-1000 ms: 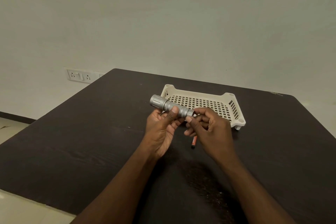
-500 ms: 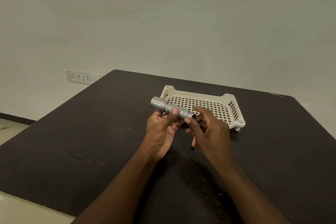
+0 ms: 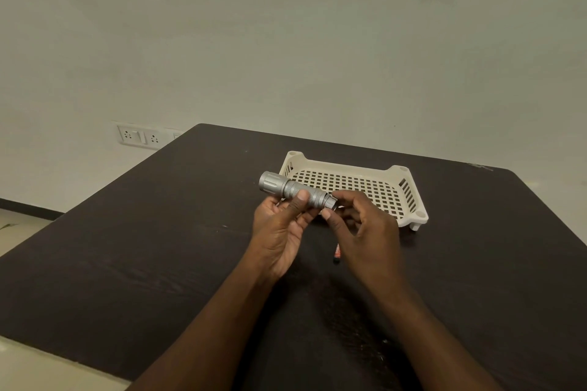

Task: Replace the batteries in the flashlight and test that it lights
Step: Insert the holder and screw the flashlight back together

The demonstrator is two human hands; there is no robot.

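the left hand (image 3: 279,228) grips the silver flashlight (image 3: 293,190) around its barrel, thumb on top, holding it above the table (image 3: 158,247) with the head pointing up-left. the right hand (image 3: 365,225) has its fingertips pinched at the flashlight's tail end; what they pinch there is too small to tell. a red-and-black battery (image 3: 337,253) lies on the table under the right hand. the cream perforated tray (image 3: 409,200) sits just behind the hands. a wall socket (image 3: 139,135) shows at far left.
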